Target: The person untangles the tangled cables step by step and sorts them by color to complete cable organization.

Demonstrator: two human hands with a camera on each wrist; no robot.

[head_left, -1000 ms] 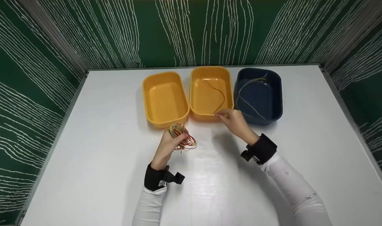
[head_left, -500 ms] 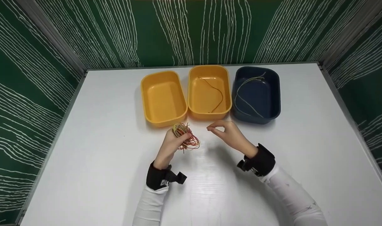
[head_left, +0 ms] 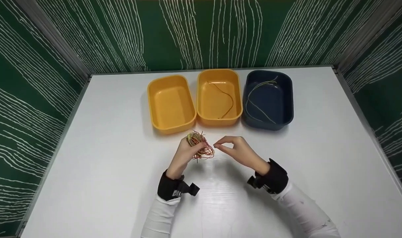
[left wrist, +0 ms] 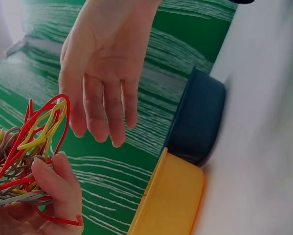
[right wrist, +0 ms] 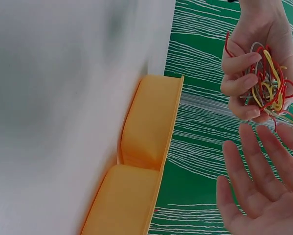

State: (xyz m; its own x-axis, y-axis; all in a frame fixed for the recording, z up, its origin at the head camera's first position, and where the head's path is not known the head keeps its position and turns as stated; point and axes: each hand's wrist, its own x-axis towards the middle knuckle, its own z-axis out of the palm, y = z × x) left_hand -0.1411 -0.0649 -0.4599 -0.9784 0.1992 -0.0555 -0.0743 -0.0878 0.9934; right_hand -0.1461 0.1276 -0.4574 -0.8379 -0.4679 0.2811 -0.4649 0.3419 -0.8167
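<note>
My left hand grips a tangled bundle of thin wires in red, yellow and grey, held above the table in front of the boxes. In the right wrist view the left fingers curl round the bundle, and loose ends stick out. My right hand is just right of it, thumb and forefinger tips close together at the bundle's edge, no wire showing between them. In the left wrist view the other right fingers hang straight and relaxed.
Three boxes stand along the back of the white table: a yellow box at left, a yellow box in the middle holding one wire, and a dark blue box holding thin yellowish wires. Green walls surround the table.
My right hand has drawn back from the middle box's front rim toward the bundle. My left hand has shifted slightly right with the bundle.
</note>
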